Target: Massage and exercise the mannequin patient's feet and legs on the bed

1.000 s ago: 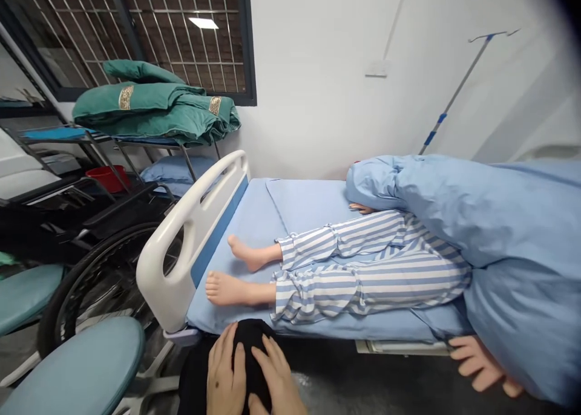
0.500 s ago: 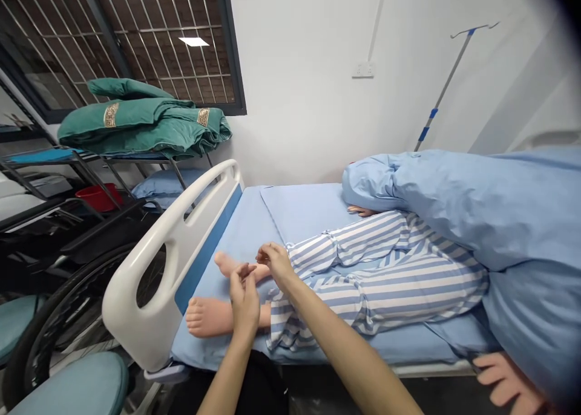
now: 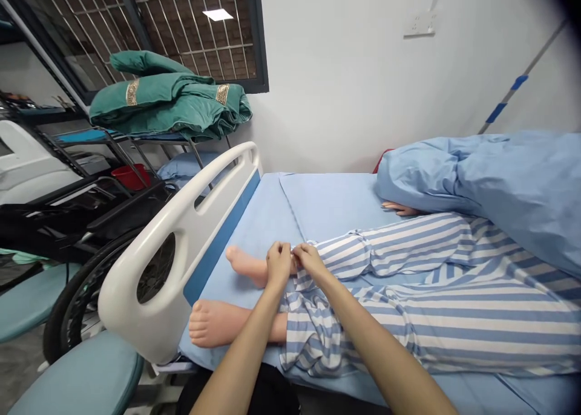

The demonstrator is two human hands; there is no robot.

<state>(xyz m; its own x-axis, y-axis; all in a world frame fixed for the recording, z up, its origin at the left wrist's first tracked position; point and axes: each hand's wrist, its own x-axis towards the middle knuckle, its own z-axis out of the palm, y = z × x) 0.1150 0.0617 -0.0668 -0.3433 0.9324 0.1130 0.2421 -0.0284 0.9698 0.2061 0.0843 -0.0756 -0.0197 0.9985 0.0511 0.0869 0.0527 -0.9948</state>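
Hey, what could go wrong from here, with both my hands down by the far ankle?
Your left hand and right hand are close together at the cuff of the striped trousers; the creased cloth might bunch further if tugged. Your left forearm crosses in front of the near foot, so it could bump it. Your fingertips might also scratch the far ankle.

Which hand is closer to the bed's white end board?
Left. The left hand is between the white end board and the right hand, which is farther away, by the striped trousers.
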